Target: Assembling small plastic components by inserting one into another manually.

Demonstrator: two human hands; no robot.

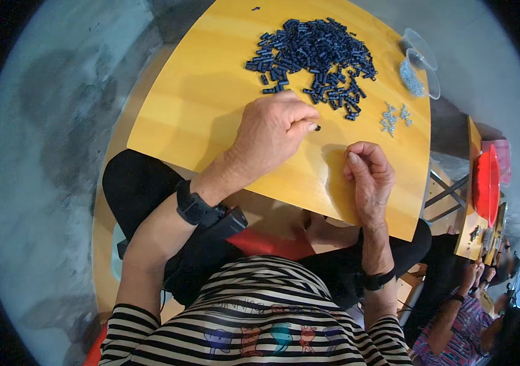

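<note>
My left hand (270, 129) is closed in a pinch above the yellow table. The end of a small black plastic piece (318, 128) pokes out beyond its thumb and fingertips. To its right, my right hand (371, 177) is closed too, thumb against curled fingers; whatever it may hold is too small to make out. A gap separates the two hands. Beyond them lies a big heap of short black tubular plastic pieces (318, 49), with several strays along its near edge. Small silver screws (389, 119) lie in a loose cluster to the right of the heap.
By the table's (180, 116) right edge stands a clear plastic tub (411, 78) of small silver parts, its lid beside it. One black bit (256, 8) lies at the far edge. At right, another person (455, 323) sits at a second table with a red basin (486, 183).
</note>
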